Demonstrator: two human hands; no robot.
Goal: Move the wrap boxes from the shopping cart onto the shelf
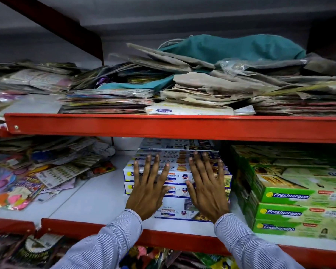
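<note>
Both hands, left and right, lie spread flat on the blue boxes at centre frame. Uneven pushing could skew the stack against the green boxes

Two bare hands, striped shirt sleeves

Both sleeves are pale blue-grey with fine stripes, cuffed at the wrists; the left hand wears a dark ring; the right hand is unadorned.
</note>
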